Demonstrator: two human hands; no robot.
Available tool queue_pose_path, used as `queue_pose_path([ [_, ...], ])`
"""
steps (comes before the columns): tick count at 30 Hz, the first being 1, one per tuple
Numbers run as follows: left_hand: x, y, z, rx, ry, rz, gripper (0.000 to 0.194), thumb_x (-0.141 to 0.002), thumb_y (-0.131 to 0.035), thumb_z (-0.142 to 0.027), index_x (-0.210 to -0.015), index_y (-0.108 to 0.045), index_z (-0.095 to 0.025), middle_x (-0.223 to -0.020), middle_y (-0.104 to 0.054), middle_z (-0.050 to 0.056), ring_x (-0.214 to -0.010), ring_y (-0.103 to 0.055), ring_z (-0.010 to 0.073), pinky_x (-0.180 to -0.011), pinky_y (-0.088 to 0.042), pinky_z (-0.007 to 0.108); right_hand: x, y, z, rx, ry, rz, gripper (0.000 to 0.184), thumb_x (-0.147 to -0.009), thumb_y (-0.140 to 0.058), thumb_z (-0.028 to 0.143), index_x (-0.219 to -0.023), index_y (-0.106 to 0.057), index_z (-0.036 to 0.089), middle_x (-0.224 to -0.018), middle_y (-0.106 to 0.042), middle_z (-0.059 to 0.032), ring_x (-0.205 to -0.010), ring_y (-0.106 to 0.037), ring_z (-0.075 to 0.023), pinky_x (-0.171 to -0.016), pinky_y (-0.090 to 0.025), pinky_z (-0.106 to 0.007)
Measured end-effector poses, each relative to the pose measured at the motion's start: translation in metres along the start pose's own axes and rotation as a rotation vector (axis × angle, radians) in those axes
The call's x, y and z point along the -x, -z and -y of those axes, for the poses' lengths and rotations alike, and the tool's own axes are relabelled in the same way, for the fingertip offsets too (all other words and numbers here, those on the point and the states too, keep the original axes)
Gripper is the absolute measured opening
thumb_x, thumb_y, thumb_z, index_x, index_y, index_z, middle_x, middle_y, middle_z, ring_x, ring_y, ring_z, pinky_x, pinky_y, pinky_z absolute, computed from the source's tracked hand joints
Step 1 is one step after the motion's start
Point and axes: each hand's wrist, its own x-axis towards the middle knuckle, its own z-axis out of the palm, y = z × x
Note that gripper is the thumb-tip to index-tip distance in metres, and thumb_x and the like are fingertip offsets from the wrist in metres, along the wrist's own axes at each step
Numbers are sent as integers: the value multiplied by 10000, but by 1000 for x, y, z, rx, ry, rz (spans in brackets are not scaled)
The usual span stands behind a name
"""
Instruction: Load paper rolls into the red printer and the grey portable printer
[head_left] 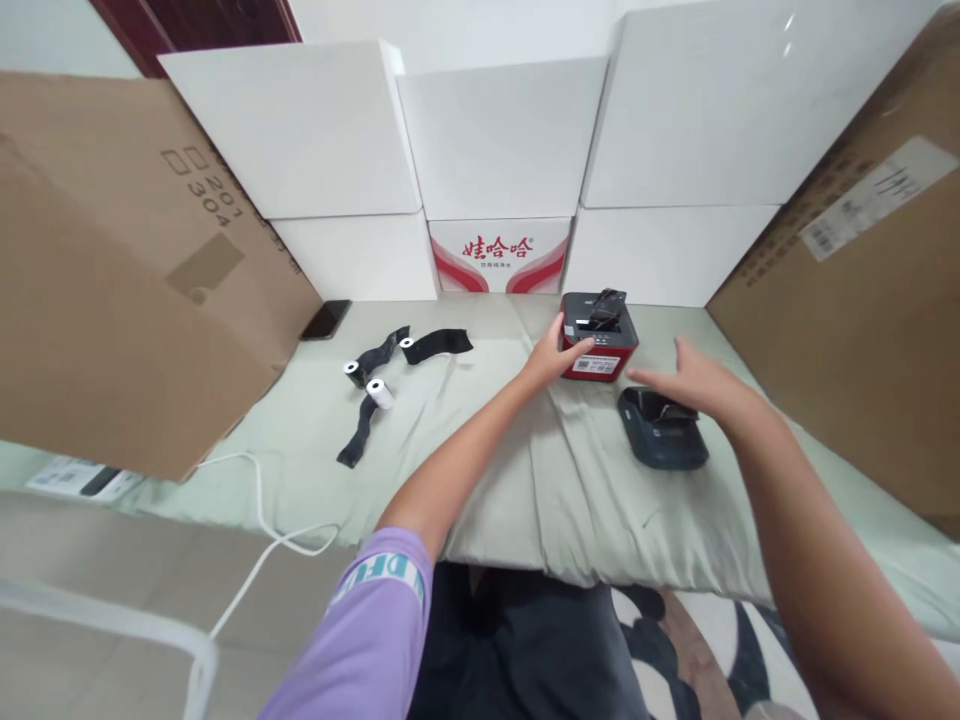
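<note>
A red and black thermal printer (600, 362) stands upright on the cloth, with dark, crumpled paper sticking out of its top slot. My left hand (553, 358) grips its left front corner, thumb across the front and fingers along the side. To the right, my right hand (694, 380) is open, its thumb stretched toward the printer's right front corner; whether it touches cannot be made out. Under that hand sits a dark, rounded printer (664, 440) with dark paper in its top. Small paper rolls (381, 394) with unrolled black tails lie off to the left.
White boxes (502, 130) are stacked along the back, one with red lettering. Large cardboard boxes flank the cloth, left (135, 270) and right (870, 300). A dark phone (327, 320) lies by the left box. A white cable (262, 510) hangs over the front edge.
</note>
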Motion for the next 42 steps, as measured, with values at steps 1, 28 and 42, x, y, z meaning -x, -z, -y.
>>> queue_pose_path([
  [1, 2, -2, 0, 0, -4, -2, 828, -851, -710, -568, -1535, -396, -222, -1530, -540, 116, -1435, -494, 301, -1208, -376, 438, 4, -4, -7, 55, -15, 46, 1247, -606, -771, 745, -1564, -347, 68, -1266, -661, -298, -1092, -672, -472, -873, -546, -564],
  [28, 147, 119, -8, -346, 164, 0, 521, -981, -490, -453, -1427, -591, -203, -1371, -679, 94, -1313, -593, 248, -1178, -417, 421, 120, -122, 151, -78, 302, 54, 1126, -769, -719, 589, -1617, -200, 60, -1146, -658, -319, -1023, -657, -492, -795, -527, -562],
  [42, 167, 145, -31, -514, 292, 172, 170, -914, -500, -322, -811, -583, -215, -768, -631, -14, -722, -575, 174, -697, -441, 294, 64, -154, 98, -474, 508, 48, 599, -1022, -309, 565, -1359, -575, 147, -1330, -651, -189, -1247, -604, -320, -1085, -451, -493],
])
